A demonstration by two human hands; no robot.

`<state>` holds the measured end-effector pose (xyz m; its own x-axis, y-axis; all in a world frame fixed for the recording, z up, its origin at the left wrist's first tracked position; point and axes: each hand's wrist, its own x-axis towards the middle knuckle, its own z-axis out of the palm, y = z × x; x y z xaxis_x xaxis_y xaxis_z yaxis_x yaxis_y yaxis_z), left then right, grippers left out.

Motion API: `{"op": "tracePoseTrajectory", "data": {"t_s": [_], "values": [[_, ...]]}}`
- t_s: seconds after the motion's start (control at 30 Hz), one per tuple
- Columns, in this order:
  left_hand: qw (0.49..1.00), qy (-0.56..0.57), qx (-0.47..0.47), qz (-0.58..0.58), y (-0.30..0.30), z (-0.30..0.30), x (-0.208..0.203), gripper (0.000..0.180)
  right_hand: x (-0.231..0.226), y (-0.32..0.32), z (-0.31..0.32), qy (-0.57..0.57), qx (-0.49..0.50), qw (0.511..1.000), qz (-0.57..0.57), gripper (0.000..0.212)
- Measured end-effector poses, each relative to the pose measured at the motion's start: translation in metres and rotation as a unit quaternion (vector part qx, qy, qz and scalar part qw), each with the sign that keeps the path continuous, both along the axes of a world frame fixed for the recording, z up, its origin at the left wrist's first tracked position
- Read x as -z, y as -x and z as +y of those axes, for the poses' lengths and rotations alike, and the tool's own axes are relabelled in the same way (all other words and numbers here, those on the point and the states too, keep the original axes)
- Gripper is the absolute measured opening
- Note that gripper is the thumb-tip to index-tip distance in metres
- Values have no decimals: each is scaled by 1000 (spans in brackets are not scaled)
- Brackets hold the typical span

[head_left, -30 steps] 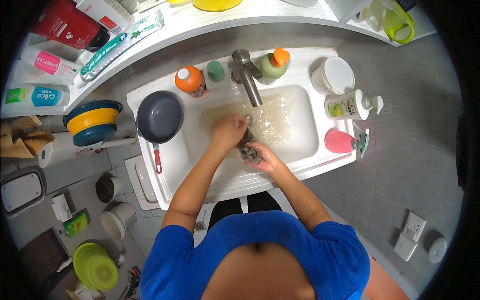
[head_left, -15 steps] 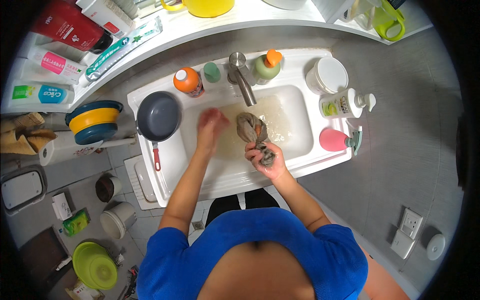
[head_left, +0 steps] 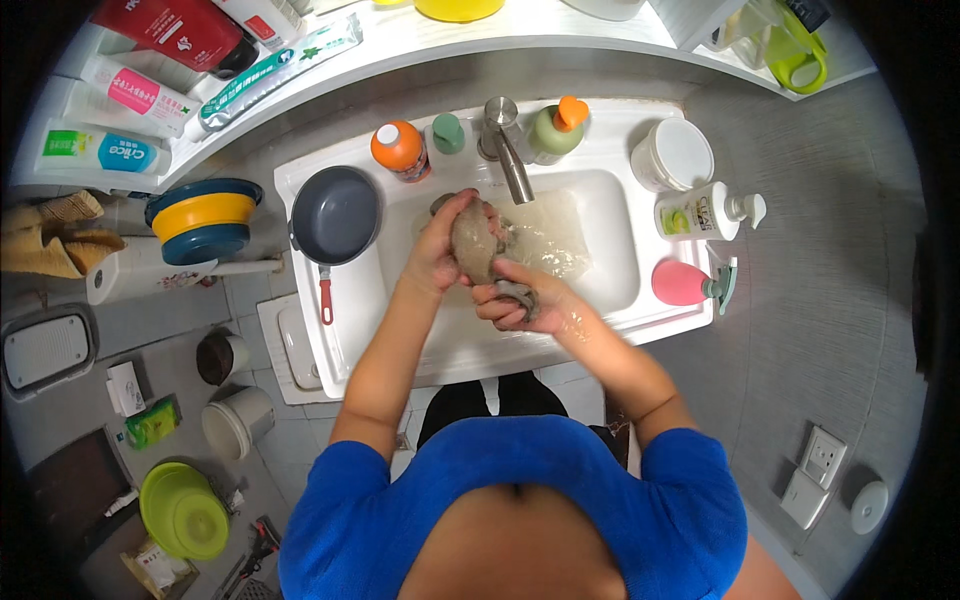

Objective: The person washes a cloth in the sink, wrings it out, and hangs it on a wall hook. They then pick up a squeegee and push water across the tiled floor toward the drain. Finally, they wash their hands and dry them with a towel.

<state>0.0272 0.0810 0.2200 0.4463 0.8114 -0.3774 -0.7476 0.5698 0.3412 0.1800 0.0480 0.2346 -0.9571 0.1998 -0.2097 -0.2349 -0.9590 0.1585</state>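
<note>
A wet grey-brown cloth (head_left: 474, 243), bunched and twisted, is held between my two hands over the white sink (head_left: 612, 215). My left hand (head_left: 434, 250) is closed around its upper, swollen part, with the fingers curled over the far side. Lower down, my right hand (head_left: 540, 302) grips the narrow, twisted end, and a grey fold shows between thumb and fingers. Cloudy water (head_left: 555, 235) stands in the basin below. Just beyond the cloth, the metal faucet (head_left: 512, 165) points down into the basin.
On the sink's left ledge lies a grey pan (head_left: 335, 215) with a red handle. An orange bottle (head_left: 399, 150), a green cup (head_left: 448, 134) and a green pump bottle (head_left: 555, 135) line the back. A white tub (head_left: 672, 156), white pump bottle (head_left: 697, 213) and pink bottle (head_left: 683, 282) stand right.
My left hand, blurred and apart from the cloth before, has come over and closed on its upper part. My right hand keeps its grip. The whole view has shifted slightly.
</note>
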Motion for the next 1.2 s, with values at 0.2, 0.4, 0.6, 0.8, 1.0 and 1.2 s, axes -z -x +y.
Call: {"op": "tracePoseTrajectory", "data": {"t_s": [0.2, 0.4, 0.6, 0.8, 1.0, 1.2], "values": [[869, -91, -50, 484, -9, -3, 46, 17, 44, 26, 12, -499, -147, 716, -465, 28], [659, -115, -159, 726, -31, -4, 143, 21, 144, 34, 9, -660, -190, 431, -585, 40], [951, 57, 40, 302, 19, -13, 139, 36, 112, 35, -8, -446, -141, 756, -458, 41], [978, -17, -28, -206, 7, -30, 33, 56, 27, 44, -50, 174, 83, 968, 164, 46], [858, -198, -148, -449, -7, -28, 1, 45, -13, 68, -45, 178, 173, 900, 359, 50], [973, -4, -143, -182, 23, -32, -37, 25, -42, 39, -29, -2, 61, 992, 107, 46]]}}
